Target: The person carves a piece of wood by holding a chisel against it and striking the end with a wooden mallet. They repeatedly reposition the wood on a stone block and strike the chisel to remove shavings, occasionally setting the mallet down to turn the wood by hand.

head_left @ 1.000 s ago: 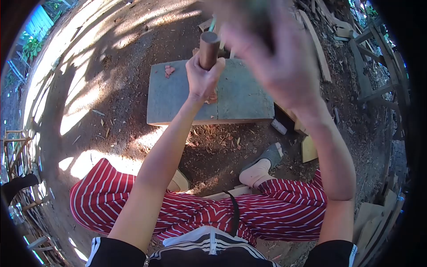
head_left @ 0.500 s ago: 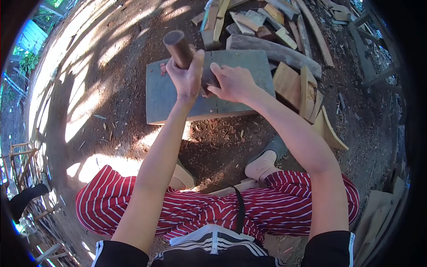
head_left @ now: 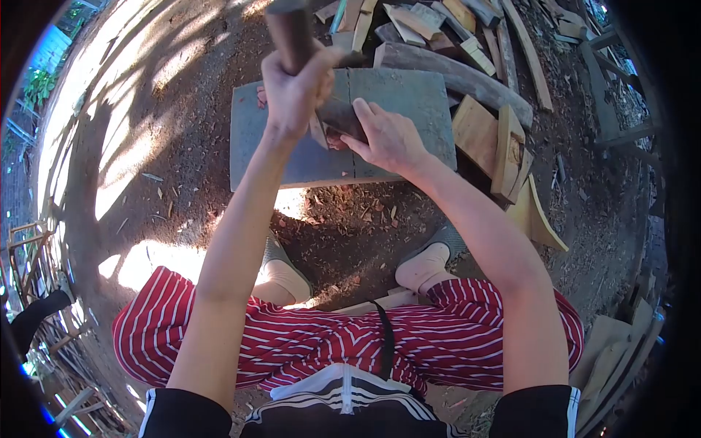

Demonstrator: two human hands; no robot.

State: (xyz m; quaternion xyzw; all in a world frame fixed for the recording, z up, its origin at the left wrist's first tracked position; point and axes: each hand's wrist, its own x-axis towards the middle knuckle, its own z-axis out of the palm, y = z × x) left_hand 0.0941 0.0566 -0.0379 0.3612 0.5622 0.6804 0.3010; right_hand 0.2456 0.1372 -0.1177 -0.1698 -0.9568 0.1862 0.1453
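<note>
My left hand is wrapped round the thick, dark, round handle of a tool, held upright over a grey-topped block. Blur and the fist hide most of the tool's working end. On the block, my right hand grips the right end of a dark piece of wood between thumb and fingers. A paler, reddish cut patch shows on the wood's near side, close to my right thumb. Small reddish chips lie at the block's left side.
Behind the block is a curved log and a heap of offcuts. Cut wood pieces lean at its right. Shavings cover the ground between my feet. A wooden frame stands far right.
My left hand has moved up and left with the tool, lifting away from the wood and uncovering its cut patch. My right hand keeps its grip on the wood. The view has shifted slightly.
</note>
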